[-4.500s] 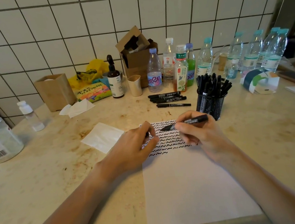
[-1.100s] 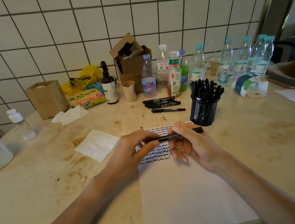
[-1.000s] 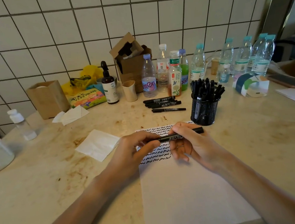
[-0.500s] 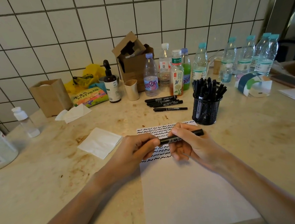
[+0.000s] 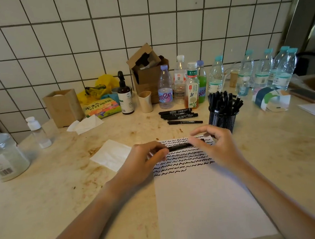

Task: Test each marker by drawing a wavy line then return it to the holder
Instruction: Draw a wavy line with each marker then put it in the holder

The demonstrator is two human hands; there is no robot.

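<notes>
marker (image 5: 180,146): lies level, left-right, above the paper (image 5: 207,200)
left hand (image 5: 146,158): fingers grasp its left end
right hand (image 5: 215,144): fingers pinch its right end
mesh holder (image 5: 222,120): just beyond right hand, the nearer one

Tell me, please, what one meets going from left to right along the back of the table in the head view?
Clear jar → small white-capped bottle → wooden box → dark pump bottle → beige cup → loose markers → mesh holder → paper roll.
</notes>
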